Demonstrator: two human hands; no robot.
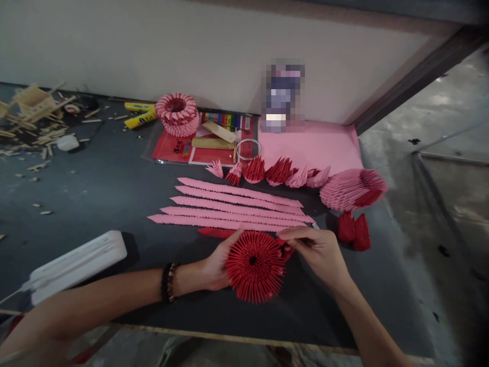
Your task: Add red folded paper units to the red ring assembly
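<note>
Holding a round red disc of folded-paper spikes (244, 272) over the near side of the dark grey tabletop (126, 199), clasped by its left edge in the left grip (218, 264), with the thumb at the upper edge and the fingers mostly hidden behind. Pinching a small red paper piece (289, 250) between thumb and fingertips of the right grip (324, 250), right against the disc's upper right rim; cannot tell whether already joined to the disc. Wearing dark beads (169, 283) around the left wrist.

Just beyond the disc, can see five long pink folded-paper strips (229, 206) lying side by side, pointed at the left, with a flat red strip (214, 232) nearer the left grip. Past these, can see a row of small red and pink paper cones (254, 171), leading rightward to a large pink hollow paper form (338, 191). Near the right grip, can see two red folded-paper lumps (347, 228). Farther back, can make out a pink-and-red ringed paper vase (179, 125) beside yellow tubes (141, 120). On the left, can see a long white case (82, 260).
</note>
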